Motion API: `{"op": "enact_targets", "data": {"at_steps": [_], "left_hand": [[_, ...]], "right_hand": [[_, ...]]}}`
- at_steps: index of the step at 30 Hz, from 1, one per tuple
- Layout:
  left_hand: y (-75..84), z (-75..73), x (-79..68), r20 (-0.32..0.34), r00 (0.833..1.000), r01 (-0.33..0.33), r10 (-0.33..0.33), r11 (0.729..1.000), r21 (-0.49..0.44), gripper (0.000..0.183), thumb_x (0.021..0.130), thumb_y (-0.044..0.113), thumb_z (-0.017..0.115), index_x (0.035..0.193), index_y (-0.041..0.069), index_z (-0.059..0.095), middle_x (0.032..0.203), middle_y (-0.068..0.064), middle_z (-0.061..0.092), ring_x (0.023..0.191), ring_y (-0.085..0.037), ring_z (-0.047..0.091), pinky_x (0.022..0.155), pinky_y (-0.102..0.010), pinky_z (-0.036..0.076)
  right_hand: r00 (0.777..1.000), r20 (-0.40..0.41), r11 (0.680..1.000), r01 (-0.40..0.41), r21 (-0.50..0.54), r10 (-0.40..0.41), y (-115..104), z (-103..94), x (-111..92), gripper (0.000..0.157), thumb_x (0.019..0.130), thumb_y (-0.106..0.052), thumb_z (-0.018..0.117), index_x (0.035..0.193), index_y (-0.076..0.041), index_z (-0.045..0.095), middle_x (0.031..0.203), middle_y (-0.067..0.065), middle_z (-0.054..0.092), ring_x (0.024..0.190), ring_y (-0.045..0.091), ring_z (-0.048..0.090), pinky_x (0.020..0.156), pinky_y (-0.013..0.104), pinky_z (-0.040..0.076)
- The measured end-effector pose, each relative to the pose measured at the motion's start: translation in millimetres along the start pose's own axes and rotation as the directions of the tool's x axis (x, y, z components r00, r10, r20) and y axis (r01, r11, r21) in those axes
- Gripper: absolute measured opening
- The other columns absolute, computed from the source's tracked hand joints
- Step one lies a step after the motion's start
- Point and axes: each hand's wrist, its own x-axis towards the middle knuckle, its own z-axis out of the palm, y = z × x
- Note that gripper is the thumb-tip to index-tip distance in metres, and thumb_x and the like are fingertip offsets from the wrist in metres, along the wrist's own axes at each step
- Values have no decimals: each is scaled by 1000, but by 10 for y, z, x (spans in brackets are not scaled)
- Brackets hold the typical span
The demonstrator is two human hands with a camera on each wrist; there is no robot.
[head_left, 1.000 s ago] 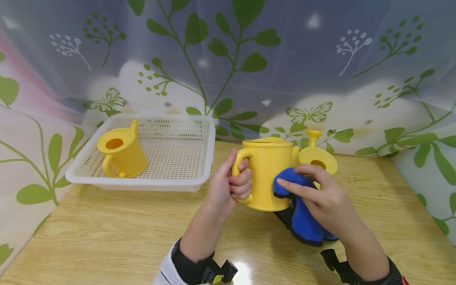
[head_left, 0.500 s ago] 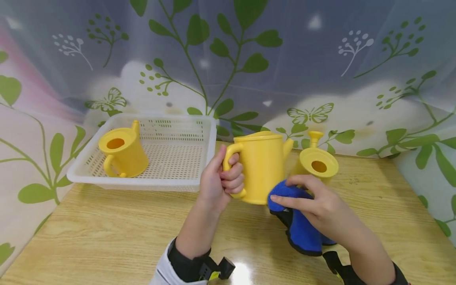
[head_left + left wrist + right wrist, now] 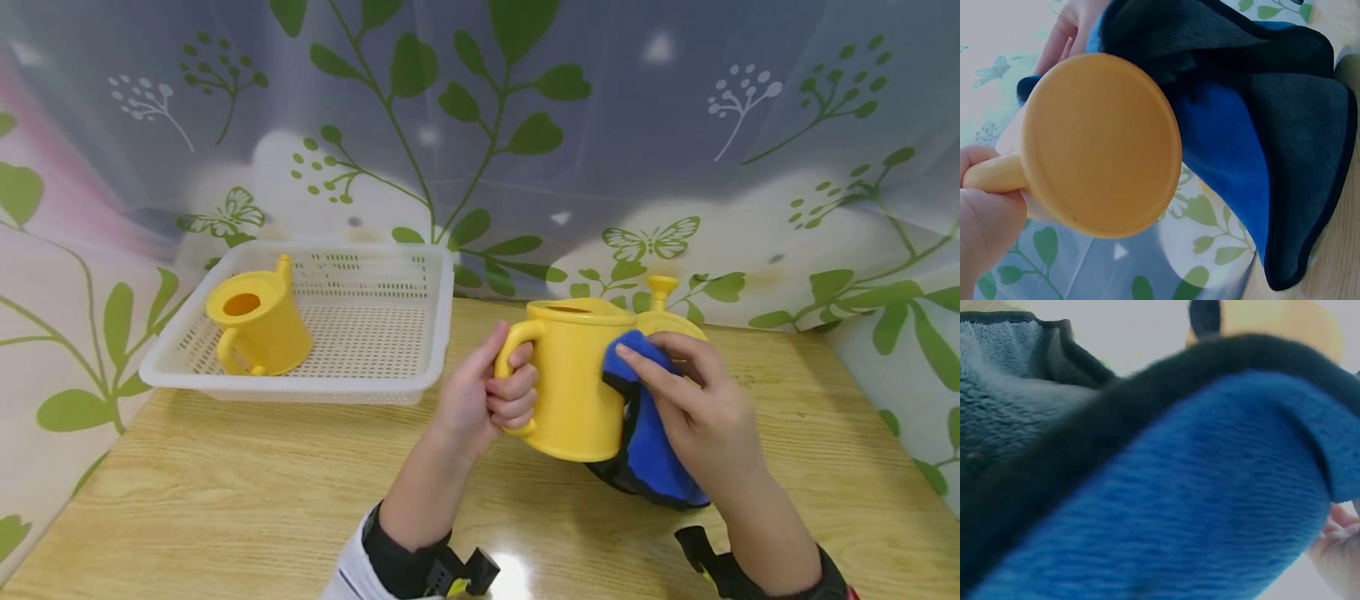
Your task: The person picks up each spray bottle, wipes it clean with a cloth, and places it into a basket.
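Observation:
My left hand (image 3: 491,387) grips the handle of a yellow watering can (image 3: 573,387). The can is held above the table, its round underside facing the left wrist camera. With my right hand (image 3: 708,408) I hold a blue cloth (image 3: 660,454) with a dark backing and black edging, its upper part pressed to the can's right side. The cloth's loose end hangs below the hand; in the right wrist view the cloth (image 3: 1179,487) covers most of the picture. The held can's spout is hidden behind cloth and hand.
A second yellow watering can (image 3: 667,323) stands behind my right hand, partly covered. To the left, a white perforated plastic basket (image 3: 300,385) holds another yellow watering can (image 3: 273,333). A leaf-patterned curtain (image 3: 480,150) closes off the back of the wooden table (image 3: 247,492).
The held can first went up and left, then came back down and right. The cloth shifted from its lower edge up to the upper right side. Both hands keep their hold.

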Motion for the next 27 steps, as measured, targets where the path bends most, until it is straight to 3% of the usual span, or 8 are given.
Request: {"op": "enact_targets", "data": {"at_steps": [4, 8, 18, 27], "left_hand": [[-21, -5, -4, 69, 998, -3, 2, 1000, 6, 40, 101, 37, 13, 75, 17, 36, 49, 9, 21, 37, -6, 15, 36, -24, 4], [-35, 2, 3, 65, 998, -2, 2, 1000, -10, 41, 101, 37, 12, 75, 18, 36, 49, 9, 21, 38, -6, 15, 36, -24, 4], [6, 3, 1, -32, 999, -44, 42, 997, -61, 42, 101, 38, 13, 72, 19, 37, 48, 10, 20, 37, -4, 13, 36, -22, 1], [136, -69, -31, -43, 994, -105, 100, 985, -139, 44, 101, 38, 12, 72, 17, 39, 50, 8, 18, 38, -3, 12, 35, -19, 2]], "right_hand": [[995, -100, 1000, -24, -7, 23, 16, 21, 16, 25, 95, -18, 48, 97, -5, 69, 96, 23, 61, 83, 30, 57, 67, 22, 42], [992, -121, 999, -34, -17, 32, 15, 25, 24, 21, 93, -15, 52, 97, -5, 69, 95, 24, 61, 82, 30, 57, 65, 22, 43], [999, 24, 998, 45, 37, -46, 44, -14, 8, 29, 96, -25, 47, 97, -8, 70, 99, 20, 61, 89, 26, 57, 78, 18, 45], [975, 124, 978, 168, 123, -183, 19, 18, 4, 28, 97, -20, 43, 98, -13, 70, 99, 19, 59, 84, 22, 58, 68, 23, 48]]}}
